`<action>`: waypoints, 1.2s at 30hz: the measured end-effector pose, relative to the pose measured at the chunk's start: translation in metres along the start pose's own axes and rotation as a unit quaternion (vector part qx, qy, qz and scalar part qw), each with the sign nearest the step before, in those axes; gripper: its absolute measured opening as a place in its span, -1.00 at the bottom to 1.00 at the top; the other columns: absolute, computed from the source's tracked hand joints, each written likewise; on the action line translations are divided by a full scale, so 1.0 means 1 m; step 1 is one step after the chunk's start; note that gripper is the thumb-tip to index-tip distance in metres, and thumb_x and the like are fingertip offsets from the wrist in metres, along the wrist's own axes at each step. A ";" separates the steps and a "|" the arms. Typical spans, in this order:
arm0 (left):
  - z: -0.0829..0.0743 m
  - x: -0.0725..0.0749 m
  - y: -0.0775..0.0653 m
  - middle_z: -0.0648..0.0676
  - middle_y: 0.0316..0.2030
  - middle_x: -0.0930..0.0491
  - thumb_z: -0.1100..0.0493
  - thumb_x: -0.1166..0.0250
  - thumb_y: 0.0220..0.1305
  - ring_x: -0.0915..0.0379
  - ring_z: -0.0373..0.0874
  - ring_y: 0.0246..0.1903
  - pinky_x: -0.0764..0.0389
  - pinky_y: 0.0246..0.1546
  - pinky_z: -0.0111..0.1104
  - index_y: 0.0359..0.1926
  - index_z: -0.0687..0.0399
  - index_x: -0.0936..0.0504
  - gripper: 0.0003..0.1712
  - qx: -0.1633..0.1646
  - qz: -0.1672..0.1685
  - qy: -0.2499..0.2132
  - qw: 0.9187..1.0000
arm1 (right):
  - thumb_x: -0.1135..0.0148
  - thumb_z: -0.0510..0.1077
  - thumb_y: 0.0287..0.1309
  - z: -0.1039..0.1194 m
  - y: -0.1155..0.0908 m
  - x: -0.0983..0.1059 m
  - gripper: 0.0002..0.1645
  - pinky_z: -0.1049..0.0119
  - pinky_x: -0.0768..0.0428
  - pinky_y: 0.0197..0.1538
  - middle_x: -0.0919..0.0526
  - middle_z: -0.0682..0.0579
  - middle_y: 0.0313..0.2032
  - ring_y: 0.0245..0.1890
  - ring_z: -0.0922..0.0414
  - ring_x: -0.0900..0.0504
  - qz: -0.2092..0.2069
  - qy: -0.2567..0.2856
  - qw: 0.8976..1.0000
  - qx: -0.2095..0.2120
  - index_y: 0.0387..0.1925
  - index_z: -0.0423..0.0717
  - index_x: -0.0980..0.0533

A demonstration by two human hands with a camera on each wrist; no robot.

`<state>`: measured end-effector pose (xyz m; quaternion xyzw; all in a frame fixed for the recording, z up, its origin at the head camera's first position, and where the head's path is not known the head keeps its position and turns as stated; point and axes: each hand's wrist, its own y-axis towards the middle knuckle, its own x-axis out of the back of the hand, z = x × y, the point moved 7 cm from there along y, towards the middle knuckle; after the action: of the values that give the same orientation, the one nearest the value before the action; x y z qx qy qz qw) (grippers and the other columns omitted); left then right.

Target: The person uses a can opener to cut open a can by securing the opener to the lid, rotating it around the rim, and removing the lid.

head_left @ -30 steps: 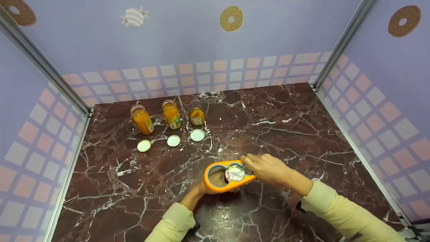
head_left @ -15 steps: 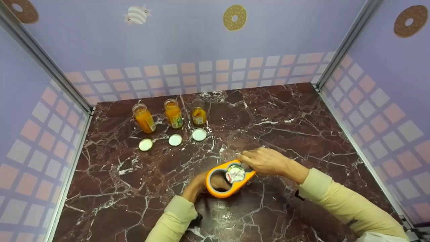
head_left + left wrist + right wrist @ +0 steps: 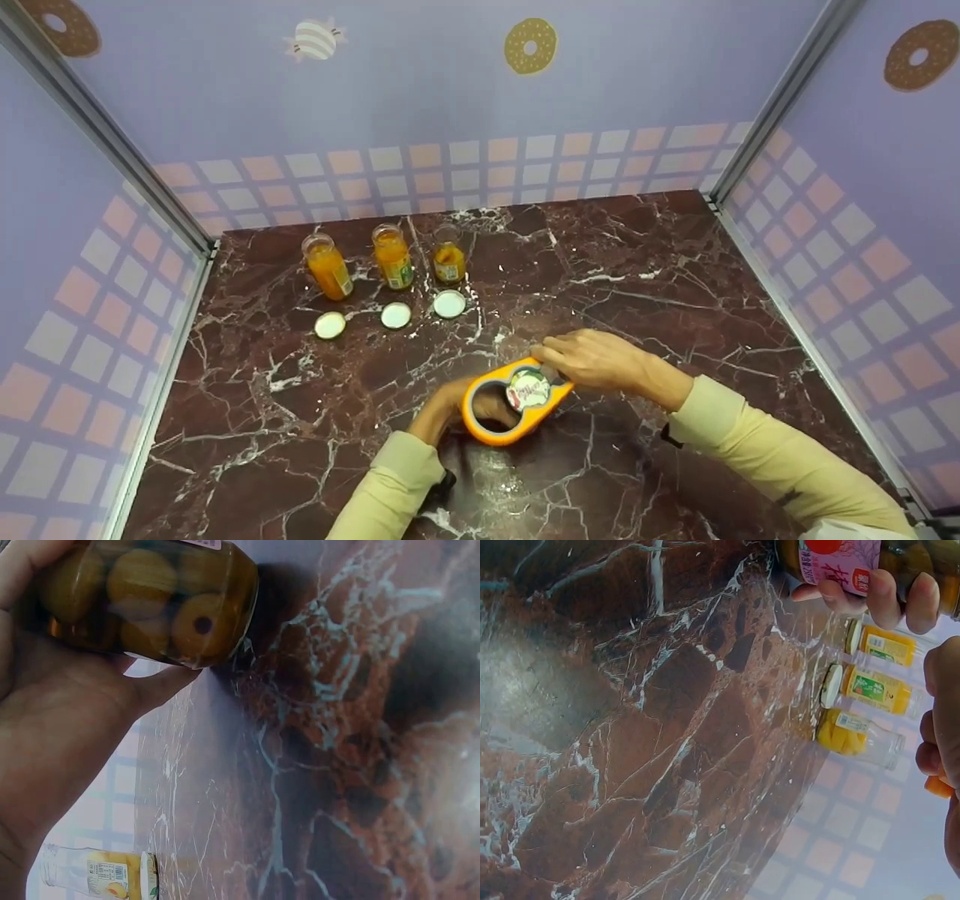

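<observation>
My left hand [image 3: 67, 705] grips a glass jar [image 3: 150, 607] of round, dark yellowish fruit, low over the tabletop. In the right wrist view its pink label [image 3: 832, 562] shows, with the left fingers wrapped round the glass. An orange jar opener [image 3: 495, 374] with a grey inner edge sits over the jar's top. The printed lid [image 3: 529, 388] lies in the opener's smaller opening, while the larger one is vacant. My right hand [image 3: 592, 360] holds the opener's handle end, its fingers curled there. In the head view the opener hides most of the jar and left fingers.
Three lidless jars of orange and yellow fruit, the left [image 3: 328, 270], middle [image 3: 394, 262] and right [image 3: 450, 262], stand at the back left. Before them lie three lids, left [image 3: 330, 325], middle [image 3: 396, 315] and right [image 3: 449, 304]. Patterned walls enclose the marble tabletop [image 3: 637, 300].
The opener has turned, its larger end swinging toward the body, mostly in the first half second. My right hand has shifted slightly away from the body. Both hands keep their hold.
</observation>
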<state>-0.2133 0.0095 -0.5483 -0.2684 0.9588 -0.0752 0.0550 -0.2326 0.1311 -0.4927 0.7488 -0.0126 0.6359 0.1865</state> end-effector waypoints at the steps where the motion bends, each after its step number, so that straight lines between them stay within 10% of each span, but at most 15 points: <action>1: 0.001 -0.001 0.002 -0.02 -0.16 -0.54 0.49 -0.29 -0.09 -0.45 -0.22 -0.19 -0.49 -0.08 -0.41 0.09 0.37 -0.39 -0.39 -0.004 0.012 -0.001 1.000 | -0.11 -0.20 0.16 -0.001 -0.001 0.002 -0.68 0.38 -0.37 -0.65 -0.38 0.11 -0.43 -0.62 0.19 -0.34 0.000 0.004 1.000 -0.005 -0.03 -0.13 -0.35; 8: 0.006 0.005 0.017 0.08 0.03 -0.48 0.37 -0.47 -0.13 -0.40 -0.16 0.02 -0.29 0.19 -0.31 0.13 0.18 -0.39 -0.27 -0.092 0.022 0.112 0.989 | -0.32 -0.14 -0.01 -0.022 -0.010 0.021 -0.49 0.39 -0.46 -0.58 -0.40 0.14 -0.40 -0.57 0.20 -0.39 -0.004 0.029 0.996 -0.084 -0.02 -0.09 -0.33; 15: 0.020 0.006 0.021 0.02 0.10 -0.44 0.36 -0.45 -0.13 -0.34 -0.18 0.10 -0.25 0.20 -0.34 0.19 0.10 -0.35 -0.22 -0.027 0.034 0.121 0.992 | -0.26 -0.33 -0.30 -0.049 -0.044 0.024 -0.32 0.23 -0.52 -0.54 -0.42 0.10 -0.36 -0.56 0.11 -0.46 0.002 -0.001 0.986 -0.169 0.00 -0.05 -0.30; 22: 0.019 0.003 0.021 -0.09 -0.01 -0.52 0.31 -0.45 -0.13 -0.40 -0.24 0.02 -0.31 0.14 -0.34 0.10 0.00 -0.47 -0.32 -0.058 0.013 0.177 0.982 | -0.26 -0.35 -0.31 -0.060 -0.079 0.021 -0.29 0.17 -0.49 -0.59 -0.43 0.08 -0.34 -0.61 0.05 -0.45 0.000 -0.008 0.978 -0.210 0.03 -0.09 -0.32; 29: 0.022 -0.003 0.026 0.12 0.02 -0.50 0.33 -0.42 -0.08 -0.42 -0.17 0.02 -0.35 0.13 -0.33 0.15 0.16 -0.39 -0.30 -0.075 -0.002 0.121 0.990 | -0.31 -0.35 -0.27 -0.061 -0.104 0.010 -0.32 0.19 -0.46 -0.62 -0.45 0.09 -0.39 -0.63 0.06 -0.44 -0.001 0.001 0.973 -0.232 0.02 -0.11 -0.33; 32: 0.022 -0.002 0.028 0.05 0.00 -0.51 0.33 -0.43 -0.09 -0.42 -0.17 0.01 -0.36 0.12 -0.33 0.14 0.10 -0.40 -0.30 -0.078 -0.023 0.115 0.990 | -0.33 -0.38 -0.35 -0.064 -0.116 -0.005 -0.24 0.11 -0.52 -0.54 -0.56 0.00 -0.34 -0.56 0.00 -0.52 -0.026 0.036 0.959 -0.280 0.04 -0.14 -0.33; 36: 0.020 0.002 0.028 -0.04 -0.01 -0.51 0.32 -0.44 -0.10 -0.42 -0.17 0.01 -0.35 0.12 -0.29 0.14 0.03 -0.40 -0.29 -0.089 -0.065 0.130 0.985 | -0.32 -0.36 -0.35 -0.066 -0.132 -0.030 -0.21 0.03 -0.57 -0.34 -0.61 -0.15 -0.26 -0.37 -0.07 -0.60 -0.095 0.113 0.913 -0.380 0.09 -0.17 -0.31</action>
<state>-0.2264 0.0300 -0.5734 -0.3223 0.9410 -0.0272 -0.0994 -0.2668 0.2664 -0.5477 0.5425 -0.1607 0.6428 0.5163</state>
